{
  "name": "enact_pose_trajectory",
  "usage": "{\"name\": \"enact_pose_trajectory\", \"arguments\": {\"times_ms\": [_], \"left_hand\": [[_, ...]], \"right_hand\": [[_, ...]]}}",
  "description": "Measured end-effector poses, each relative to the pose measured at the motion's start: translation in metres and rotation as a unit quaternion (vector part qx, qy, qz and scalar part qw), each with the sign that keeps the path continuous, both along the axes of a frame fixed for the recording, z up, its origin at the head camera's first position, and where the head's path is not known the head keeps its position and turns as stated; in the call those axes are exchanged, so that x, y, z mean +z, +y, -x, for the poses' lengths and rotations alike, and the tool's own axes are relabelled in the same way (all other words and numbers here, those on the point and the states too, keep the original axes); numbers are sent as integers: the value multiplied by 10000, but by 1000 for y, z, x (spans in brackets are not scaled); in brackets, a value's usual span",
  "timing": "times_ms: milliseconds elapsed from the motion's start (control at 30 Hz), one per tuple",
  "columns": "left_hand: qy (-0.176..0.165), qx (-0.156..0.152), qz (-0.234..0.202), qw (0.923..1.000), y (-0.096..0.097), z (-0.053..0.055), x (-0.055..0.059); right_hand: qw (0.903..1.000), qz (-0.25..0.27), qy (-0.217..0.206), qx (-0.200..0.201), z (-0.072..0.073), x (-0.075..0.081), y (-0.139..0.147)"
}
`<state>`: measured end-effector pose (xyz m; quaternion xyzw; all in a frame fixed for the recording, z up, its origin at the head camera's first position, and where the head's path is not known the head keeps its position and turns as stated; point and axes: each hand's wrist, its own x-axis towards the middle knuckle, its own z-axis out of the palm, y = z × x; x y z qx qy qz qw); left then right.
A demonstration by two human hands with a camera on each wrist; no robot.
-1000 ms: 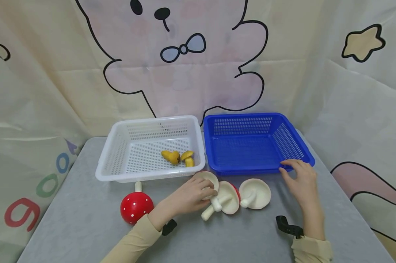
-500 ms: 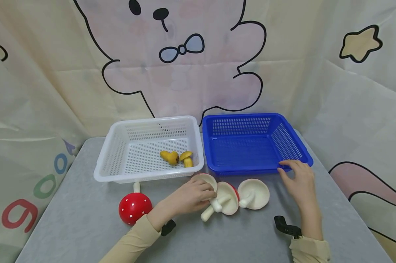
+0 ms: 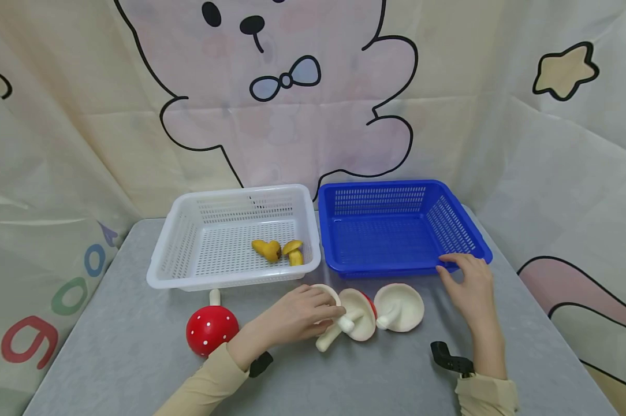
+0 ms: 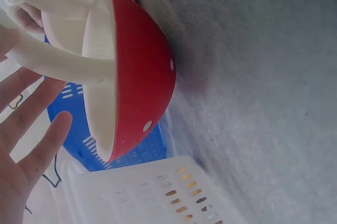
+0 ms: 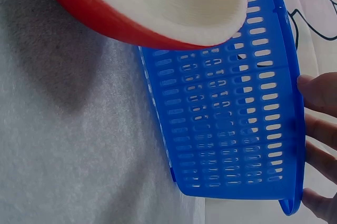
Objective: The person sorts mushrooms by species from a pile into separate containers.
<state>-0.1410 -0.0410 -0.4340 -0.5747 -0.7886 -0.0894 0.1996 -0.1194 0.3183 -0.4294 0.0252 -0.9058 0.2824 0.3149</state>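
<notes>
My left hand (image 3: 301,315) holds the pale stem of a toy mushroom (image 4: 139,81) with a red, white-dotted cap, fingers and thumb around the stem in the left wrist view. Against it on the table leans a second mushroom (image 3: 362,320), and a third (image 3: 400,306) lies just to the right with its cream underside up. My right hand (image 3: 470,289) rests its fingertips on the front right rim of the blue basket (image 5: 226,113), fingers loosely bent. Another red mushroom (image 3: 211,330) lies cap toward me, left of my left forearm.
A white basket (image 3: 188,282) stands beside the blue one, holding two yellow pieces: a small mushroom (image 3: 294,252) and a knobbly one (image 3: 268,249). Behind both baskets hangs a printed curtain (image 3: 287,127). The grey table (image 3: 375,381) extends toward me.
My left hand and the mushroom it holds have shifted slightly toward me, the cap drawing away from the white basket. The right hand stays at the blue rim; the head view has drifted slightly.
</notes>
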Motion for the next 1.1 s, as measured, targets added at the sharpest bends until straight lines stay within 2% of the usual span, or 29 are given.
{"name": "enact_pose_trajectory", "arguments": {"times_ms": [233, 400, 633, 800, 1100], "left_hand": [[458, -154, -126, 9988, 2, -7, 10], [856, -193, -27, 9961, 5, -12, 18], [1073, -356, 181, 9934, 8, -16, 35], [1349, -510, 210, 9893, 14, -16, 47], [1891, -545, 533, 9790, 26, -14, 68]], "right_hand": [[9999, 124, -9, 54, 0, 0, -1], [9998, 204, -51, 47, 0, 0, 0], [9997, 234, -64, 79, 0, 0, 1], [9998, 196, -47, 67, 1, 0, 2], [9997, 166, -191, 29, 0, 0, 1]]}}
